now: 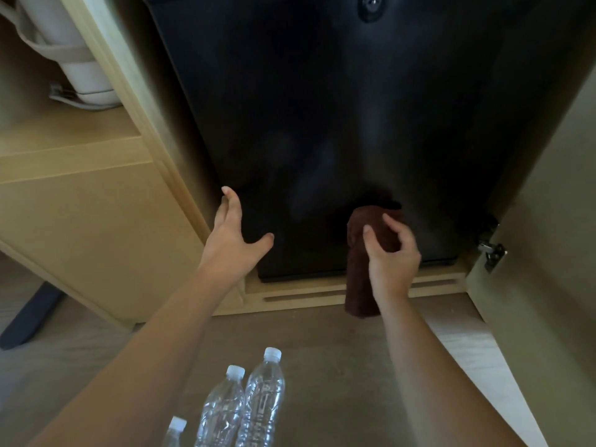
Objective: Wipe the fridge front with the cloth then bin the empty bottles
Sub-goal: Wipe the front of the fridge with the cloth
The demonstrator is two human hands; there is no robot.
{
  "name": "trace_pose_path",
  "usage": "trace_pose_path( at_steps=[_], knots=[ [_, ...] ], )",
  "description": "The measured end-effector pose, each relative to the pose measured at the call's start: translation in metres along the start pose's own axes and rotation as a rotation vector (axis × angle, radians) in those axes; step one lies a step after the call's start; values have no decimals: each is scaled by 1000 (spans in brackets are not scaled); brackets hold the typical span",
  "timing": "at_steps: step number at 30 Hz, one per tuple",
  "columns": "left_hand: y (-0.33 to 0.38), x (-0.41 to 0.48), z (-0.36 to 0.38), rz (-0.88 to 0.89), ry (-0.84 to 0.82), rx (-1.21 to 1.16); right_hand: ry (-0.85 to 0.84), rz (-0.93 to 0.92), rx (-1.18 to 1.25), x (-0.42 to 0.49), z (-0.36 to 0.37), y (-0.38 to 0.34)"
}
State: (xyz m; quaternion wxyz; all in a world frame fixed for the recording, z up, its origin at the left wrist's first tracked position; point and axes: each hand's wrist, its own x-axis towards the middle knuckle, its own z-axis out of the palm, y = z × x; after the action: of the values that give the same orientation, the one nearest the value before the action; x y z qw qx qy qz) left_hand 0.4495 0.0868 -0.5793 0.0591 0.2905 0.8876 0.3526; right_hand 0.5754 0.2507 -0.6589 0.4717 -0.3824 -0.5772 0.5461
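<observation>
The black fridge front fills the middle of the head view, set into a wooden cabinet. My right hand grips a dark brown cloth against the fridge's lower right part; the cloth's loose end hangs down past the fridge's bottom edge. My left hand is open, fingers spread, at the fridge's lower left edge. Three clear plastic bottles with white caps stand on the floor close to me: one, one and one partly cut off by the frame.
A wooden shelf unit stands left of the fridge, with a white appliance on its shelf. The open cabinet door with a metal hinge is at the right. A dark furniture leg rests on the floor at left.
</observation>
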Motion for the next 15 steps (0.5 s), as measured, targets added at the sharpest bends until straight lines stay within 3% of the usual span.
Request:
trace_pose_path(
  at_steps=[7,11,15],
  knots=[
    [-1,2,1,-7,0,39,-114,48,-137,-2,-12,28],
    [-4,4,2,5,-9,57,24,56,-10,16,-32,17],
    [-8,6,4,5,-3,48,36,-36,-48,30,-50,14]
  ],
)
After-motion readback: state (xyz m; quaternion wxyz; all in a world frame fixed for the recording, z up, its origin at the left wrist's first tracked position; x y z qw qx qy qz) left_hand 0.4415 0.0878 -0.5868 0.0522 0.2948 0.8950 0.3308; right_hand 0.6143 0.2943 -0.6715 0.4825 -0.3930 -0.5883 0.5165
